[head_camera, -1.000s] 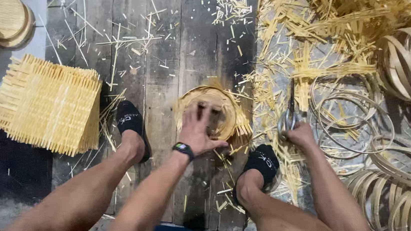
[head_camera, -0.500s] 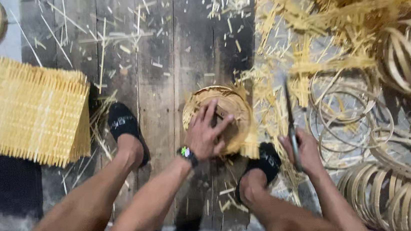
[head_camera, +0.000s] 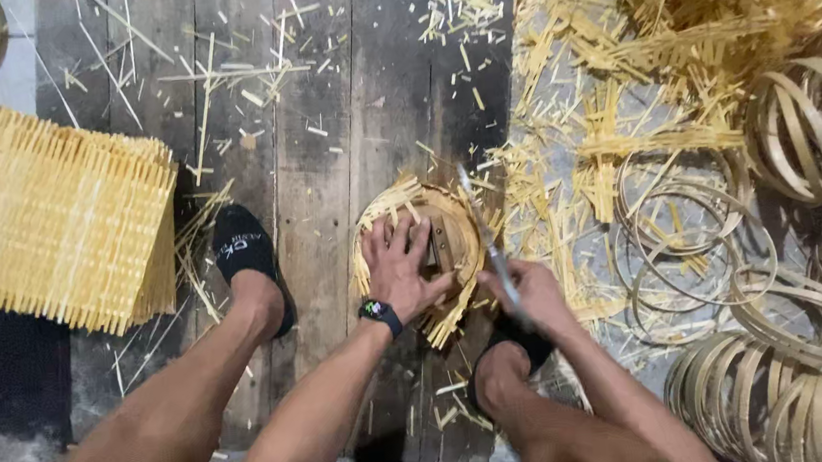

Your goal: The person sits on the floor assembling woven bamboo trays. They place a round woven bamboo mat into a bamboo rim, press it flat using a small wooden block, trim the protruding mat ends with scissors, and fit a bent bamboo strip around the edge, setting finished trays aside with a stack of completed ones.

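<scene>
In the head view, the right hand (head_camera: 535, 294) has come in from the loops on the right, where it rested a second ago, and now sits just beside the round woven bamboo piece (head_camera: 438, 248), closed around the handle of a knife (head_camera: 488, 239) whose thin pale blade rises up and slightly left along the piece's right edge. The left hand (head_camera: 399, 267) stays pressed flat on top of the piece, fingers spread and open, gripping nothing, as in both earlier frames; a dark wristwatch (head_camera: 379, 314) sits at its wrist. The view has also drifted, so the stack of woven mats (head_camera: 49, 231) now lies nearer the left edge. The woven piece lies on the dark plank floor (head_camera: 325, 169) between the two feet, each in a black shoe: one (head_camera: 244, 252) to its left, the other (head_camera: 512, 342) below the right hand and mostly hidden by it. The piece is a shallow disc of pale interlaced strips with a frayed fringe of loose ends jutting from its rim. The mats are square, flat and open-meshed, with bristling edges. Short straw-coloured offcuts (head_camera: 616, 61) litter the weathered boards and heap up thickly on the right. Thin bent bamboo hoops (head_camera: 802, 123), smooth and ribbon-like, lie tangled and overlapping along the right side.
</scene>
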{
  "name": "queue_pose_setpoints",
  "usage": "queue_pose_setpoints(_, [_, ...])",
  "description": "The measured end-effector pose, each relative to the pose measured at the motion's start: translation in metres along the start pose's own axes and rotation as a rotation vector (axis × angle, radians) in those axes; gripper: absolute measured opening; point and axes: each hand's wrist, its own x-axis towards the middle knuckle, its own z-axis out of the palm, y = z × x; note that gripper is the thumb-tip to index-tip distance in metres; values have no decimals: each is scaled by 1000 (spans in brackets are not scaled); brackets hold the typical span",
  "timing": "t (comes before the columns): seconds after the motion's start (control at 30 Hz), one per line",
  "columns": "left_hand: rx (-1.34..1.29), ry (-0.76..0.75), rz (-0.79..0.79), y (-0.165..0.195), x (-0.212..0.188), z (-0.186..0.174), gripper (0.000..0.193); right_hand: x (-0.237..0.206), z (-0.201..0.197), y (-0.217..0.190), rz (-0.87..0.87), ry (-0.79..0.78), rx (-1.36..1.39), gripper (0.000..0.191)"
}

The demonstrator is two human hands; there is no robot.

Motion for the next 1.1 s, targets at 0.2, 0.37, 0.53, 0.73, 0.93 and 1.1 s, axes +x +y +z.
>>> queue_pose_setpoints(0.2, [-64, 32, -102, 10, 7, -9, 97, -26, -35, 51, -28, 215, -238, 53])
queue_pose_setpoints(0.37, [-3, 74, -378, 52, 22, 12, 105, -21, -35, 62, -90, 258, -529, 67])
queue_pose_setpoints(0.53, [28, 119, -343, 68, 24, 31, 105, 9, -43, 61, -88, 321, -772, 52])
queue_pose_setpoints(0.73, [23, 146, -222, 62, 19, 36, 101, 16, -72, 59, -136, 304, -834, 42])
queue_pose_setpoints(0.93, [-23, 6, -91, 59, 15, 26, 100, 34, -71, 63, -243, 392, -925, 50])
queue_pose_setpoints(1.1, [15, -15, 35, 56, 21, 18, 102, 45, -73, 76, -327, 407, -934, 42])
